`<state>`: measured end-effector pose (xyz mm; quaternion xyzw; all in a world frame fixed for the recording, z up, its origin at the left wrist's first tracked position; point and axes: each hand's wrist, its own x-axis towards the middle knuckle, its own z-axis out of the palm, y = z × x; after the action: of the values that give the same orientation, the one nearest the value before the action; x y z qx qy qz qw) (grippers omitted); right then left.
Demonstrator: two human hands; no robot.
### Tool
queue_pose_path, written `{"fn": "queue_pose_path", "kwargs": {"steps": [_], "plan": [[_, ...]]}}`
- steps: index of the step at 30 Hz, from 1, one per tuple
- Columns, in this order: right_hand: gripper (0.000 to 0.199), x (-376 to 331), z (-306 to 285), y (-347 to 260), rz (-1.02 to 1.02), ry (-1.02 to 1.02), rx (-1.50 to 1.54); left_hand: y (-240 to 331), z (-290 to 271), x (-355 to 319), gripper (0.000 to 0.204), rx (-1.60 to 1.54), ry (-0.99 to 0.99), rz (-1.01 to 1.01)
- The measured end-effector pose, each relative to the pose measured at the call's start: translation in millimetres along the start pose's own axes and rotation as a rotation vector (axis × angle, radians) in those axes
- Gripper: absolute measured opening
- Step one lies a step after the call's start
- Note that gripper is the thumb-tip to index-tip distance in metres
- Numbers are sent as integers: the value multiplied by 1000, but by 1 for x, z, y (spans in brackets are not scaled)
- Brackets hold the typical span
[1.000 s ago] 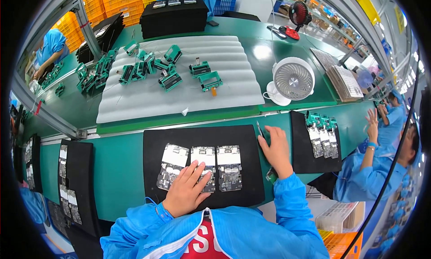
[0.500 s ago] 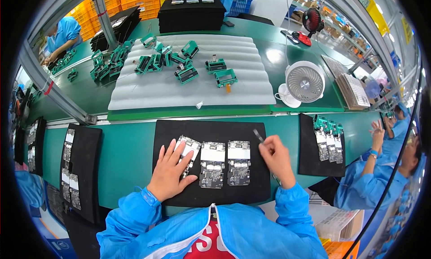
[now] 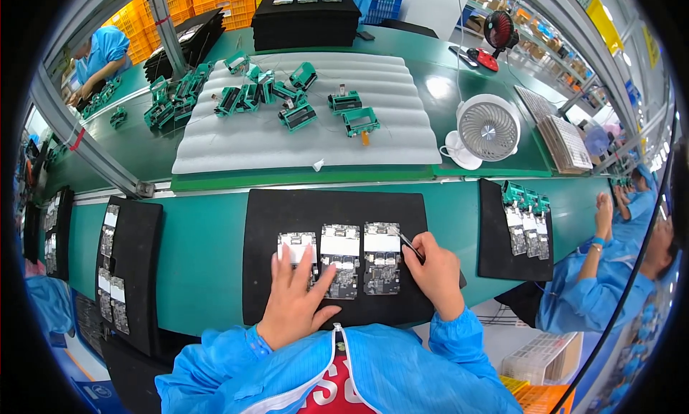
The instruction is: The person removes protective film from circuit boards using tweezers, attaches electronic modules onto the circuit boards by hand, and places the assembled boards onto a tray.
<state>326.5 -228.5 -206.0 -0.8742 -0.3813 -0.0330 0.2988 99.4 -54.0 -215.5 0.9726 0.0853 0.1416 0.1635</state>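
Three circuit boards lie in a row on a black foam mat (image 3: pixel 359 203) in front of me, each with a white patch across its upper part. My left hand (image 3: pixel 291 303) has its fingers spread over the left board (image 3: pixel 291 240), hiding much of its lower part; one fingertip reaches the middle board (image 3: pixel 340 260). My right hand (image 3: pixel 436 274) pinches a slim dark pointed tool (image 3: pixel 410 246). The tool's tip is at the upper right edge of the right board (image 3: pixel 382 260). Whether the tip touches the board I cannot tell.
Green frame-shaped parts (image 3: pixel 298 116) with wires lie on a white foam sheet (image 3: pixel 237 152). A white fan (image 3: pixel 488 130) stands behind my right hand. More boards lie on black mats at the left (image 3: pixel 143 227) and right (image 3: pixel 495 260). Co-workers sit at both sides.
The left board was tilted and now lies straight beside the others. My left hand has moved down and right. The tool in my right hand has swung leftward to the right board.
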Motion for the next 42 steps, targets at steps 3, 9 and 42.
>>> {"fn": "queue_pose_path", "kwargs": {"steps": [3, 9, 42], "plan": [[19, 2, 3, -4, -56, -16, -126, 8, 4, 34, 74, -135, -60, 120], [18, 3, 10, -23, -137, -84, -210, 13, 43, 49, 73, 4, -160, 281], [11, 11, 22, -71, -215, -164, -171, -5, 24, 33, 75, -183, -125, 220]]}}
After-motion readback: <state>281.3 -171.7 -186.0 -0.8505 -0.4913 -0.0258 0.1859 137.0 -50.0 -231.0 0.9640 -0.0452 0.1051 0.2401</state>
